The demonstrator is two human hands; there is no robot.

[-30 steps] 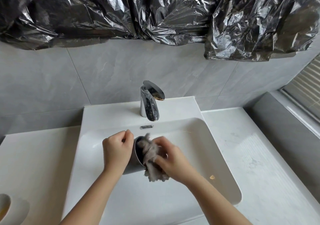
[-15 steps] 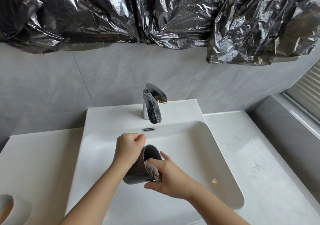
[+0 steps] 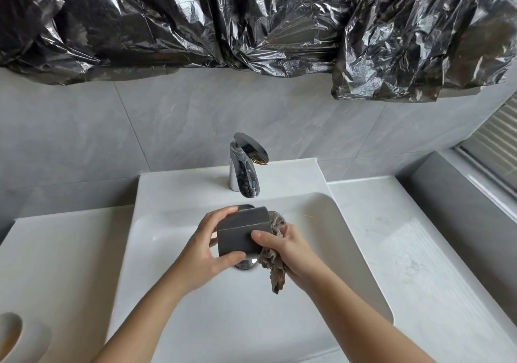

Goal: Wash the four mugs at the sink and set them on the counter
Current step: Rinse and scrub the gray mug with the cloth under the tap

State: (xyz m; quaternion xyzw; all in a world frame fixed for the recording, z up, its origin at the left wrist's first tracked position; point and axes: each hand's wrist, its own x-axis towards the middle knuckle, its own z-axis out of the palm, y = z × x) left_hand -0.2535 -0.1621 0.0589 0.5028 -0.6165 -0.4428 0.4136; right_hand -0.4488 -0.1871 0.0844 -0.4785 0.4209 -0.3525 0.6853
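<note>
Centre of the frame, we have the grey mug [image 3: 242, 235] tipped sideways over the sink [image 3: 223, 320] — our left hand [image 3: 208, 248] curled round one end, our right hand [image 3: 289, 246] clutching the cloth [image 3: 275, 269] against the other.

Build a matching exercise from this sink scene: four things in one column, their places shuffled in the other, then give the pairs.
Things
1. grey mug
2. cloth
3. faucet
4. pale mug

Places
A. bunched in the right hand, against the grey mug's side
B. on the counter, at the lower left edge of view
C. gripped by the left hand over the sink basin
D. chrome, upright on the sink's back ledge

Pairs: 1-C, 2-A, 3-D, 4-B
</note>
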